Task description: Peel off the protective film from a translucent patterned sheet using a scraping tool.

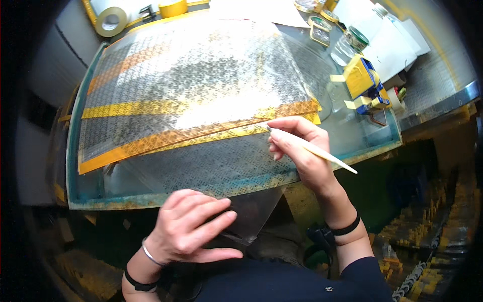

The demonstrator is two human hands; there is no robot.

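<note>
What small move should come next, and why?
I'd probably bring the open left hand up to steady the long orange tape strip along the near edge of the dark-patterned transparent sheet. The right hand holds a slim cream-coloured tapered tool, its dark end close to that edge, while the left appears empty and sits away from it.

hard glare on the sheet, clipped to white mid-sheet and toward the far edge, pattern lost there. table bright, floor dim and murky. fisheye bows straight edges; corners black, detail soft near rim.
</note>
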